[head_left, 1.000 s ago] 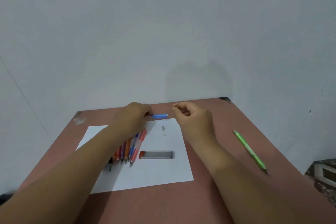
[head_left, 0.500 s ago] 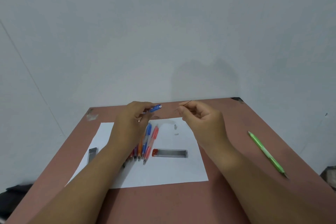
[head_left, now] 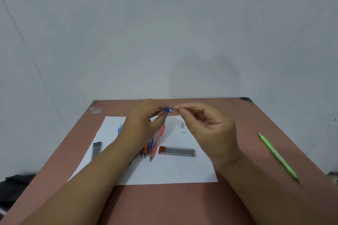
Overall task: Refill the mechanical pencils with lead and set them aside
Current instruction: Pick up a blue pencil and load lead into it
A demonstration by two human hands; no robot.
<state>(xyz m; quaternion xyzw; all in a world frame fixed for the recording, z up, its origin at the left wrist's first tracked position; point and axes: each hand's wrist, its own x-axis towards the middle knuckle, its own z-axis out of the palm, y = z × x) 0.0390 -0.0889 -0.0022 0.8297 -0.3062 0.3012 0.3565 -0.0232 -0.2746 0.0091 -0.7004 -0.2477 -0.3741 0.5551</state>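
Loading step: my left hand (head_left: 144,126) grips blue pencil (head_left: 167,110), right hand (head_left: 210,129) pinches lead (head_left: 190,107). Next: thread tip into open barrel end, needs steady aim.

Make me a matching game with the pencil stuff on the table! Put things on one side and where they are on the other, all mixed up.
Things:
1. blue mechanical pencil
2. green mechanical pencil
3. lead case with red cap
4. thin pencil lead

Places:
A. pinched in the right hand
B. lying on the white paper
C. held in the left hand
D. alone on the bare table, right of the paper

Pairs: 1-C, 2-D, 3-B, 4-A
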